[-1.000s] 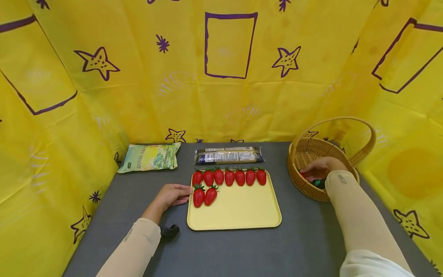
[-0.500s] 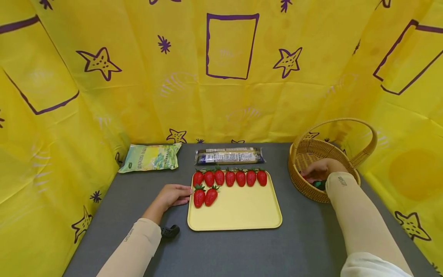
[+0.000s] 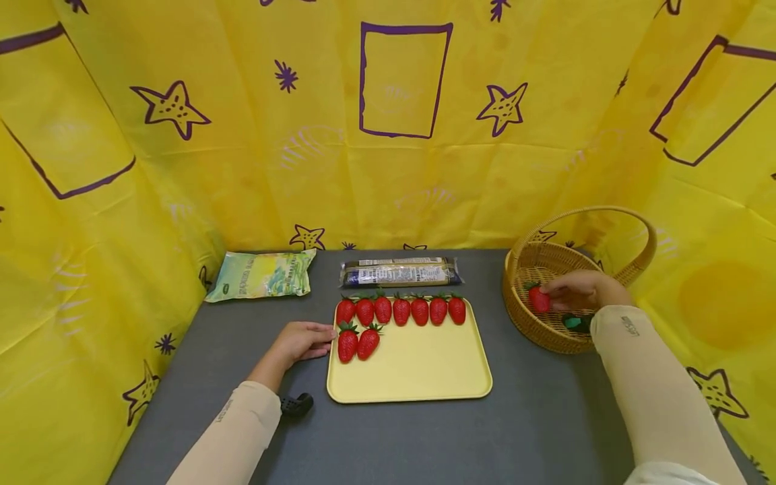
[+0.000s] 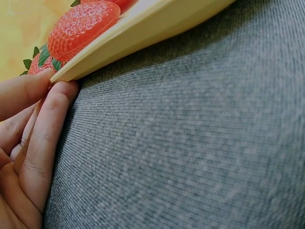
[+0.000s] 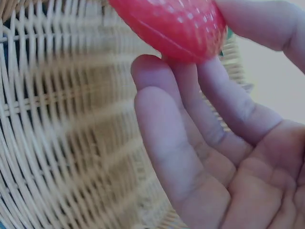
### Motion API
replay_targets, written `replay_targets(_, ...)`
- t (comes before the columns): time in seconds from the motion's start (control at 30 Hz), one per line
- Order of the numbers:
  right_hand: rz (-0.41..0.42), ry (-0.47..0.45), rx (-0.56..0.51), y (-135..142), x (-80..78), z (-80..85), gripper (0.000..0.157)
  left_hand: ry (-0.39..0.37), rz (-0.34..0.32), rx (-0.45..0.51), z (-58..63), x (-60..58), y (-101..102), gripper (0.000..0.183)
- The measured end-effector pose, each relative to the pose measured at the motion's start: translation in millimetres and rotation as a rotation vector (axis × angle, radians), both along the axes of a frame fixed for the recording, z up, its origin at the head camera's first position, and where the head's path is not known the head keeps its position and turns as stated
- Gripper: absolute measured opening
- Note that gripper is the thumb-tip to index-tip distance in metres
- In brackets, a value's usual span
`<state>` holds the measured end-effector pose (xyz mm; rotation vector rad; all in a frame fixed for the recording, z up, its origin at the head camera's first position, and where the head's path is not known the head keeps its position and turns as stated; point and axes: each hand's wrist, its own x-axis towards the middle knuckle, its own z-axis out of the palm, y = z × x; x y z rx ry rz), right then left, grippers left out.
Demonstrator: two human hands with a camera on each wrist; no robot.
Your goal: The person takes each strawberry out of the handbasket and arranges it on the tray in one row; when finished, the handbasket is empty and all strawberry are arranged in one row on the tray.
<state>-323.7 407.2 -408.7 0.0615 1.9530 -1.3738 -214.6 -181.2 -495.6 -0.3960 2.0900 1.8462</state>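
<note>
A pale yellow tray (image 3: 418,377) carries red strawberries with green leaves: a row of several (image 3: 402,311) along its far edge and two more (image 3: 358,343) below at the left. My left hand (image 3: 301,342) pinches the tray's left edge; in the left wrist view the thumb (image 4: 24,93) is at the rim and a finger lies underneath. At the right, my right hand (image 3: 582,289) is over the wicker basket (image 3: 527,327), holding one strawberry (image 3: 538,298) between thumb and fingertips. The right wrist view shows this strawberry (image 5: 176,28) close up, with woven wicker behind it.
A green and yellow packet (image 3: 262,275) lies at the back left. Behind the tray is a clear-wrapped long package (image 3: 400,272). The basket's tall handle (image 3: 642,242) arches over its opening. Yellow patterned cloth (image 3: 400,182) walls in the grey table (image 3: 400,444).
My right hand has drawn back slightly to the right within the basket, and the strawberry in its fingers now shows fully. The left hand, tray and its strawberries have stayed put.
</note>
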Motion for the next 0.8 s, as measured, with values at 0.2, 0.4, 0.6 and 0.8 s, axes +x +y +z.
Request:
replay_targets(0.2,-0.021,0.174,0.014,4.8,25.9,27.8,0.024,0.006,0.0,-0.011,1.5,0.4,-0.5,0.041)
replay_targets(0.4,-0.028,0.301,-0.048,-36.0,64.3,49.9,0.047,-0.009,0.006,-0.018,-1.0,4.4,-3.3,0.042)
replay_targets(0.6,0.053,0.399,-0.009,-124.1,81.6,44.1,0.053,-0.009,0.016,-0.02,-0.2,6.8,-5.9,0.043)
replay_targets(0.8,0.007,0.316,0.001,-225.4,82.2,-1.0,0.037,-0.001,-0.011,-0.013,3.7,1.0,-0.2,0.045)
